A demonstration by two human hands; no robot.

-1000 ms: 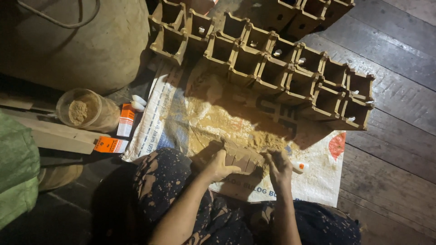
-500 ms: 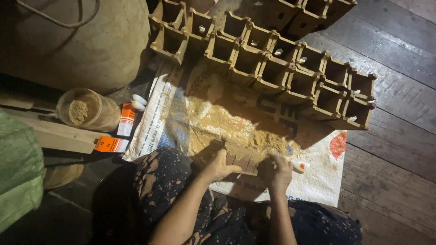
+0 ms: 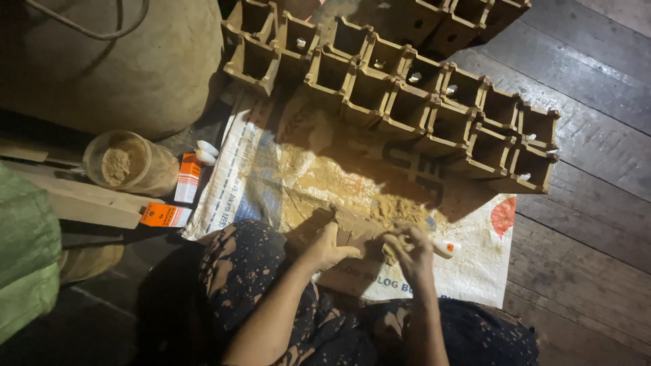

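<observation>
On the woven sack point(image 3: 258, 176) spread over the plank floor point(image 3: 583, 224), seen from the head camera, both hands work at a small brown box point(image 3: 356, 227) near the person's knees. The left hand point(image 3: 329, 247) grips the box's near left side, thumb across its wall; the right hand point(image 3: 410, 247) is curled at its right edge with fingertips pinched together, though whether they nip the wall itself or something small against it I cannot tell. The hands sit close, with only the box between them.

The box looks like thin board or pressed fibre, the same stuff as the rows of open square boxes point(image 3: 407, 102) stacked beyond the sack. I would judge it light and fairly stiff along the walls, but weak at the corners and seams, so it likely crushes if squeezed across the open mouth. The safer hold seems to be low on two opposite walls, near the base. A spread of sawdust point(image 3: 332, 186) lies just beyond the box, and dust of this kind would probably make the surface slippery under dry fingers.

A small white bottle point(image 3: 446, 248) lies just right of the right hand. Off to the left stand a clear jar point(image 3: 129, 163) of powder and an orange carton point(image 3: 188, 177).
</observation>
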